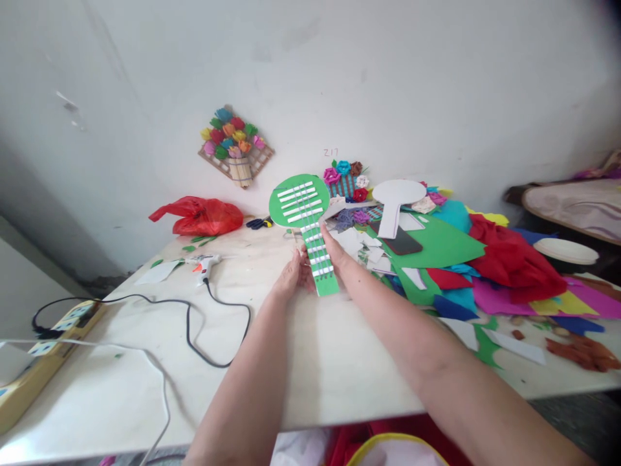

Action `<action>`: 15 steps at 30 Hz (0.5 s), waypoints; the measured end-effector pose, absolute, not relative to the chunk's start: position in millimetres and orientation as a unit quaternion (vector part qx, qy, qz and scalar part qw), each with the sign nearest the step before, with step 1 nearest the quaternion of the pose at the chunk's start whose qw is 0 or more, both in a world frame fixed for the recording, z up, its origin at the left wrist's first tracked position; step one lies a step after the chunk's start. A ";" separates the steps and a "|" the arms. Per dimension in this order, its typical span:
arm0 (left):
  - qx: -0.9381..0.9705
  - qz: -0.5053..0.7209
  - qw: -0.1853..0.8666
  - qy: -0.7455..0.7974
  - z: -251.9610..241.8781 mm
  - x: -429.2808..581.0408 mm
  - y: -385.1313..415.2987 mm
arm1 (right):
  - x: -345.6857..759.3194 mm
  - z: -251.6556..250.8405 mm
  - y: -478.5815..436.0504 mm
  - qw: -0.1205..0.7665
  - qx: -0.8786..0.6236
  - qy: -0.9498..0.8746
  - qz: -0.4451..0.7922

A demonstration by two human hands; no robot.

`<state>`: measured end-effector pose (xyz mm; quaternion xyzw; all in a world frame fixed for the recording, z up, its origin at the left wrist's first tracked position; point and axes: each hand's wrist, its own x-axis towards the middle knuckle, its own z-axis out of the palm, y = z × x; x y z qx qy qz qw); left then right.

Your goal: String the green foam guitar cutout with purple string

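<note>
A green paddle-shaped paper craft (287,191), much like a toy banjo, is held up and tilted over the middle of the table. White strips cross its round head and its neck, and thin strings run along its length. My left hand (292,270) grips the neck from the left, its fingers partly behind it. On the neck's right edge is my right hand (334,248), closed round it with most fingers hidden. A white paddle-shaped cutout (398,192) of similar outline lies beyond, to the right.
At left on the table (233,395) are a glue gun (206,266), its black cord, a power strip (72,330), a red bag (208,217) and pliers (259,223). Green paper (441,243), coloured scraps and red crepe paper (514,262) cover the right. A flower craft (236,139) hangs on the wall.
</note>
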<state>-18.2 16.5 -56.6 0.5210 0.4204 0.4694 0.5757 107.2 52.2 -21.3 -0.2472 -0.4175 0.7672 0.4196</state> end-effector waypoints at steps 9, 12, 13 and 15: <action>0.368 0.716 0.382 0.454 -61.5 -58.0 34.4 | 139.1 -5.5 59.5 0.352 -0.249 -0.515 0.741; 0.281 0.796 0.316 0.432 -63.6 -70.8 42.5 | 142.1 -6.8 56.8 0.319 -0.231 -0.547 0.739; 0.249 0.812 0.306 0.431 -64.0 -75.1 45.0 | 141.5 -7.8 55.6 0.306 -0.226 -0.559 0.736; 0.181 0.823 0.299 0.448 -63.5 -84.4 49.6 | 138.3 -9.9 53.4 0.282 -0.221 -0.583 0.730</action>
